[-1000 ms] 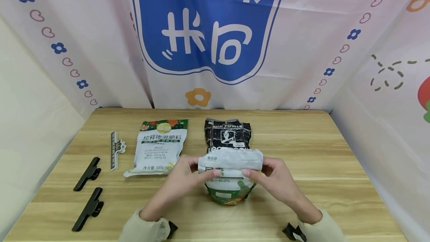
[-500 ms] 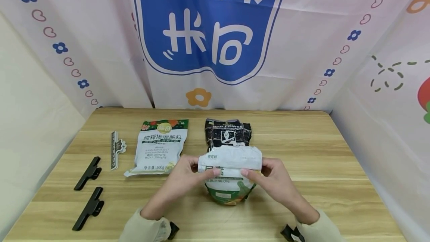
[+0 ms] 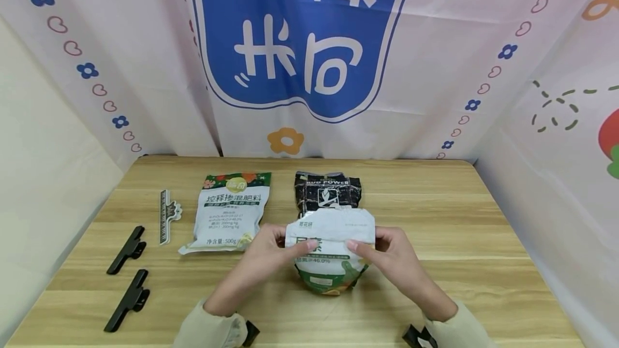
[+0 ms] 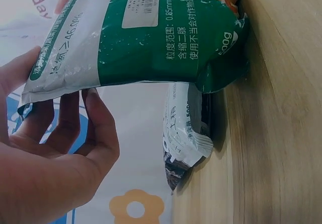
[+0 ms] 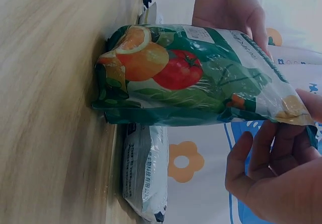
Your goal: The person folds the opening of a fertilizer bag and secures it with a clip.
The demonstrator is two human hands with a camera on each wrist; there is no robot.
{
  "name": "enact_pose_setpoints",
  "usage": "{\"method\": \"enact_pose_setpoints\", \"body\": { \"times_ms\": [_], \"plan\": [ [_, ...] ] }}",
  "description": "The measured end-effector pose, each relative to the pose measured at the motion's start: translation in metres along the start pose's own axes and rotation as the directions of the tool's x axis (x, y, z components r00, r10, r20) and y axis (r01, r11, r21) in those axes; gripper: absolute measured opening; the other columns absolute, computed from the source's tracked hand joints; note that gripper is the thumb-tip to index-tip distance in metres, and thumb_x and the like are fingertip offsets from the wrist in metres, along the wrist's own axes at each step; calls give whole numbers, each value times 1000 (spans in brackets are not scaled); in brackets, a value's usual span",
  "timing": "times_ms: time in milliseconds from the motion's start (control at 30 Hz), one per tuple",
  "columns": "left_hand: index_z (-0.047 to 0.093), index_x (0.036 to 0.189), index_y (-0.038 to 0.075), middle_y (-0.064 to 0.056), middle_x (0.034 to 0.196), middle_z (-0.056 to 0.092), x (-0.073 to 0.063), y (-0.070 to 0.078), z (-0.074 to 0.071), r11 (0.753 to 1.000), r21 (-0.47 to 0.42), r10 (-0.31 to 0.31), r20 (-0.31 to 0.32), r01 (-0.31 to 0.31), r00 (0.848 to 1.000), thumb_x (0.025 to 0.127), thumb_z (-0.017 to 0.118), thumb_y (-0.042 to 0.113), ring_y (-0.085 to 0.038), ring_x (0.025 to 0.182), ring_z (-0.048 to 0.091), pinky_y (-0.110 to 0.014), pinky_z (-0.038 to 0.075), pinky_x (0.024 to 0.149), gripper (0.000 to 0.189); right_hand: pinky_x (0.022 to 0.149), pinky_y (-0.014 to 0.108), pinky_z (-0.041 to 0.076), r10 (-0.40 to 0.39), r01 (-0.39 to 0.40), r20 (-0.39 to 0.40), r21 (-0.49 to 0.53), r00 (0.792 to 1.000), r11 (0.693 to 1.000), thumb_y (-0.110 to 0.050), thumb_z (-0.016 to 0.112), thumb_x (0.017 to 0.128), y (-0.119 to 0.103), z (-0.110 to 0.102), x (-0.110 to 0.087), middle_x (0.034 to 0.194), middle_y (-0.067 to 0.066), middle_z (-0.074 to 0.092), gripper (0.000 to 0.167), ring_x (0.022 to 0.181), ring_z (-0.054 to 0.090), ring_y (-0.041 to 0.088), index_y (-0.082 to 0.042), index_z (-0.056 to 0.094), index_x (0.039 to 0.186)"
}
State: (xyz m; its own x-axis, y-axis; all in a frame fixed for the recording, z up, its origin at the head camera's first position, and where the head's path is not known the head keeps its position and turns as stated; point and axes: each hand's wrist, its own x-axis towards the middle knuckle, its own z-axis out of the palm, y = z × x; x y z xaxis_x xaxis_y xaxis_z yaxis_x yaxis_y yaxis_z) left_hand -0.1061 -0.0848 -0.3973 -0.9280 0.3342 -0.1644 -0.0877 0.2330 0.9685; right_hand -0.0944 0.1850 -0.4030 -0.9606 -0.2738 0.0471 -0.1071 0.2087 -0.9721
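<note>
A white and green fertilizer bag (image 3: 331,270) stands upright at the middle of the table, its top facing up with a crease across it. My left hand (image 3: 269,248) pinches the bag's left upper edge, thumb in front and fingers behind. On the other side my right hand (image 3: 398,254) pinches the right upper edge likewise. Oranges and a tomato are printed on the bag's side (image 5: 186,78) in the right wrist view. The bag's base touches the table in both wrist views. Directly behind it lies a black bag (image 3: 329,189), partly hidden.
Left of the hands lies a white and green fertilizer bag (image 3: 229,211). Further left are a silver clip (image 3: 165,216) and two black clips, one farther back (image 3: 127,249) and one nearer (image 3: 128,301). A printed curtain (image 3: 425,69) hangs behind the wooden table (image 3: 459,230).
The top of the held bag has straightened upward, and its white upper strip shows taller. Both hands keep their grip, the right thumb shifting slightly inward. The other bags and clips have stayed put.
</note>
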Motion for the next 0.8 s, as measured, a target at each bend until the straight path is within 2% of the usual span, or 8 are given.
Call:
{"method": "enact_pose_setpoints", "body": {
  "times_ms": [200, 433, 533, 600, 700, 800],
  "plan": [
    [80, 98, 1, -10, 92, 82, 1, -1, 1, 1000, 0, -30, -14, 30, 999, 91, 82, 30, -15, 81, 71, -24, 56, 71, 30, 71, 25, 61, 10, -10, 0, 7, 1000, 1000, -15, 76, 96, -1, 0, 1, 98, 17, 80, 23, 79, 72, 12, 3, 77, 111],
    [79, 102, 2, -9, 100, 82, 1, 0, 1, 998, -21, -65, -29, 65, 997, 91, 82, 30, -16, 92, 70, -29, 55, 86, 30, 70, 25, 59, -2, 2, 9, 0, 1000, 1000, -15, 75, 97, 1, 0, 2, 100, 19, 79, 23, 80, 70, 11, 2, 77, 111],
    [78, 107, 1, -10, 104, 82, 0, 0, 2, 998, -32, -61, -30, 60, 998, 92, 81, 29, -16, 96, 70, -31, 53, 90, 32, 71, 24, 59, 4, -4, 12, -2, 1000, 1000, -15, 75, 96, 2, 0, 2, 100, 20, 79, 23, 80, 70, 11, 2, 77, 111],
    [77, 112, 1, -11, 107, 81, 0, 0, 3, 998, -29, -55, -37, 54, 998, 93, 81, 29, -16, 97, 70, -31, 54, 91, 34, 72, 24, 59, 15, -15, 16, -6, 1000, 1000, -16, 76, 96, 3, 0, 3, 101, 20, 79, 24, 81, 71, 11, 2, 77, 112],
    [70, 129, 3, -12, 115, 78, 0, -1, 5, 999, 5, -48, -84, 49, 995, 90, 83, 29, -18, 100, 70, -31, 57, 89, 49, 74, 24, 60, 50, -50, 23, -18, 998, 999, -18, 77, 96, 3, -1, 4, 104, 20, 79, 28, 84, 72, 13, 2, 76, 115],
    [59, 144, 11, -11, 130, 69, 0, -2, 8, 998, 49, -18, -149, 26, 989, 87, 86, 28, -21, 108, 68, -33, 60, 92, 65, 83, 25, 61, 89, -89, 5, -38, 996, 995, -21, 80, 94, 3, -1, 5, 115, 19, 76, 42, 96, 72, 18, 0, 69, 128]
  ]
}}
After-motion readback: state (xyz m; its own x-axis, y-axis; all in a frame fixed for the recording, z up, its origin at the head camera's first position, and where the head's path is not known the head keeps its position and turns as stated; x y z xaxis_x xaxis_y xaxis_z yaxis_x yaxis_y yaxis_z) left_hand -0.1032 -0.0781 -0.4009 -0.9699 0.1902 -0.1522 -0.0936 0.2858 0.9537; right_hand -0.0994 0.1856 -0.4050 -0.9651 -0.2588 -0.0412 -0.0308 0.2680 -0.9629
